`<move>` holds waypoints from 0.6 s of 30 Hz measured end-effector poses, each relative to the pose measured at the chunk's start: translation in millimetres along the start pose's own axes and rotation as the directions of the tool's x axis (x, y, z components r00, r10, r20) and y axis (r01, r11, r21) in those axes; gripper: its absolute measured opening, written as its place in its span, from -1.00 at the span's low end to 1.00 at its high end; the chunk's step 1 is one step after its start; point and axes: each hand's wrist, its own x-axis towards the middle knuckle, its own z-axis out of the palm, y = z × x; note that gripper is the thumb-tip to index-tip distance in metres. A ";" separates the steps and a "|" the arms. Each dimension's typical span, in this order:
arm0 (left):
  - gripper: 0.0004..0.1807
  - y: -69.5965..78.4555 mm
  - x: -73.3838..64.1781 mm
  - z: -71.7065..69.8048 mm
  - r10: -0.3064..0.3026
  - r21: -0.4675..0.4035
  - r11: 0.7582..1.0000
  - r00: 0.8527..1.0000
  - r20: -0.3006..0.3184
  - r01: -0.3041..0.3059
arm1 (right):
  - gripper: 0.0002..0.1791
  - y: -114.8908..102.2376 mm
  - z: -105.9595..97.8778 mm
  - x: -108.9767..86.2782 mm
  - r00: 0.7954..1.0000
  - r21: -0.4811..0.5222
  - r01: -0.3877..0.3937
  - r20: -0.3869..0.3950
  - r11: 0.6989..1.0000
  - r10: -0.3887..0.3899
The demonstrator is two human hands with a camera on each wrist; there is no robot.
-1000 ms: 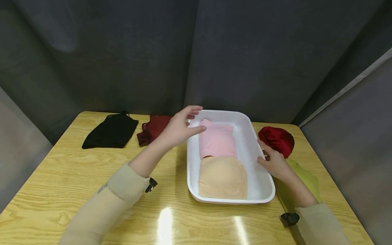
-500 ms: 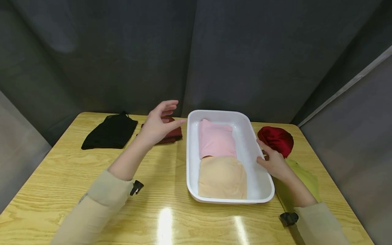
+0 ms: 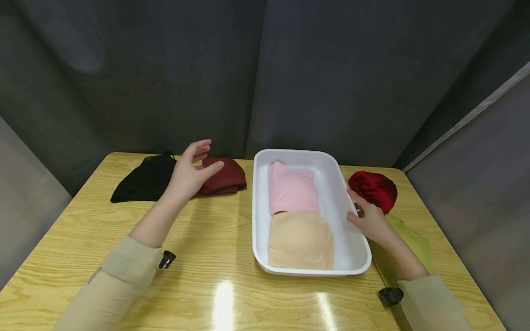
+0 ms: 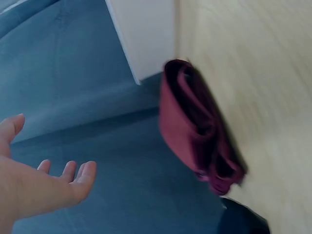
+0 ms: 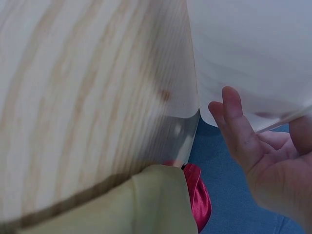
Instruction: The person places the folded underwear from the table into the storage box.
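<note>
My left hand (image 3: 187, 176) hovers with spread, relaxed fingers and holds nothing. Below it, a folded maroon garment (image 3: 227, 177) lies on the table, partly hidden by the fingers; in the left wrist view the maroon garment (image 4: 190, 122) shows its stacked folds. My right hand (image 3: 371, 222) grips the right rim of a white plastic tub (image 3: 255, 216), thumb inside and fingers against the outer wall. In the right wrist view, that hand (image 5: 273, 170) has its fingers on the outer wall. Inside the tub, a folded pink garment (image 3: 295, 189) lies behind a folded beige one (image 3: 301, 241).
A black strappy garment (image 3: 142, 181) lies at the table's back left, partly behind my left hand. Right of the tub are a bunched red satin cloth (image 3: 374, 189) and a yellow-green cloth (image 3: 414, 241), partly under my right forearm. Dark curtains (image 3: 198, 78) close off the back.
My left hand has moved left, from over the tub's far left corner to between the maroon and black garments. My right hand stays on the rim.
</note>
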 end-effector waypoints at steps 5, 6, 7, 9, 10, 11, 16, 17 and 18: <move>-0.26 -19.6 4.7 -4.3 -0.010 -0.001 1.000 0.999 -0.034 0.010 | -0.29 -1.0 0.2 0.1 1.000 0.000 -0.001 0.002 1.000 0.001; -0.26 -23.6 5.5 -4.7 -0.009 0.001 1.000 0.999 -0.042 0.009 | -0.29 -1.1 0.2 0.0 1.000 0.001 -0.003 0.002 1.000 0.003; -0.26 -27.6 6.1 -5.2 -0.006 0.005 1.000 0.999 -0.050 0.006 | -0.28 -1.1 0.3 0.0 1.000 0.001 -0.003 0.002 1.000 0.003; -0.26 -35.7 7.6 -5.6 0.000 0.020 1.000 0.998 -0.068 0.001 | -0.28 -1.2 0.7 0.2 1.000 0.001 -0.005 0.005 1.000 0.005; -0.27 -39.8 8.6 -5.7 0.004 0.032 1.000 0.997 -0.077 -0.001 | -0.28 -1.3 0.8 0.4 1.000 0.000 -0.007 0.006 1.000 0.007; -0.27 -43.8 9.5 -5.9 0.005 0.043 0.999 0.996 -0.084 -0.001 | -0.28 -1.3 1.1 0.5 1.000 -0.002 -0.009 0.006 1.000 0.009; -0.23 -62.9 16.3 -7.9 -0.029 0.093 0.995 0.995 -0.091 0.037 | -0.28 -1.2 2.0 1.0 1.000 -0.006 -0.003 -0.002 1.000 0.003; -0.21 -66.3 17.7 -8.6 -0.042 0.103 0.993 0.995 -0.085 0.051 | -0.28 -1.1 2.1 1.1 1.000 -0.005 0.001 -0.004 1.000 -0.001; -0.20 -69.3 19.1 -9.2 -0.055 0.115 0.991 0.995 -0.080 0.064 | -0.29 -1.2 2.3 1.3 1.000 -0.003 0.004 -0.006 1.000 -0.004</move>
